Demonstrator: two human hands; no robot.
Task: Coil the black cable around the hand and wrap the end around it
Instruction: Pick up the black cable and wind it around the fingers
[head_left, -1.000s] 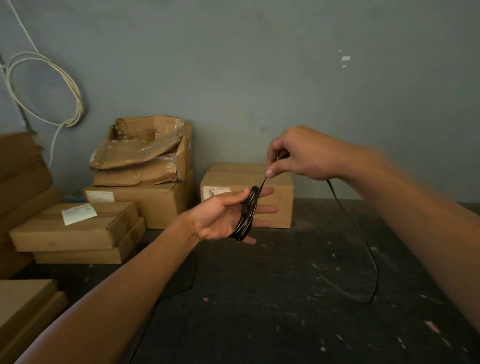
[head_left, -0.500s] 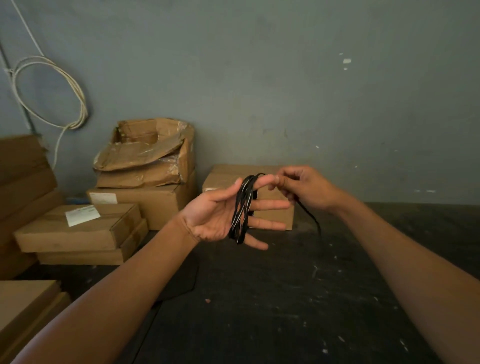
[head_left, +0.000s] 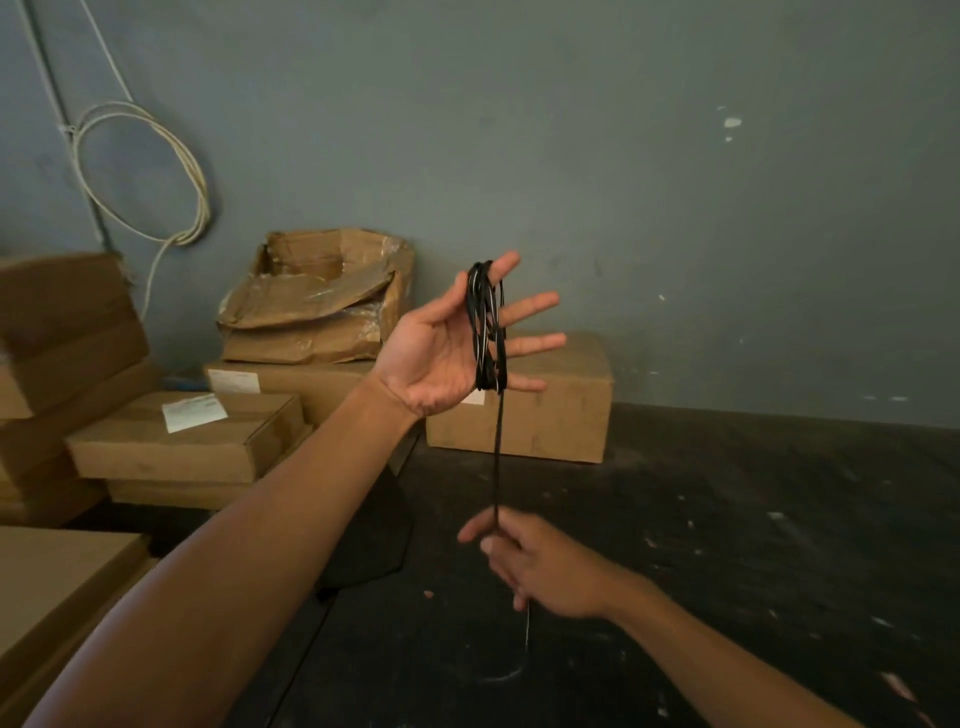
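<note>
A person's left hand (head_left: 441, 358) is raised palm-up with its four fingers spread open, a bundle of black cable (head_left: 487, 325) looped in several turns around those fingers near their base. The hand itself is open rather than clenched; the coil hangs on the fingers without being pinched. From the bottom of the coil, just below the little finger, a single strand of the same cable runs straight down and taut to the right hand (head_left: 540, 564), which sits well below the left hand and a little nearer the camera. The right hand is closed on the strand, thumb and fingers curled around it, and a short length of cable emerges beneath the fist and trails onto the dark, paint-flecked worktop (head_left: 727, 571) under it.

Behind the left hand, a sealed cardboard box (head_left: 561, 410) stands on the worktop against the grey wall (head_left: 623, 182). To the left of that hand a crumpled, torn box (head_left: 317, 296) rests on top of another carton, with flatter cartons stacked lower down, one carrying a white paper label (head_left: 193, 412). Farther left and above, a loop of pale cord (head_left: 150, 171) hangs on the wall. A small reddish scrap (head_left: 428, 594) lies on the worktop to the left of the right hand.
</note>
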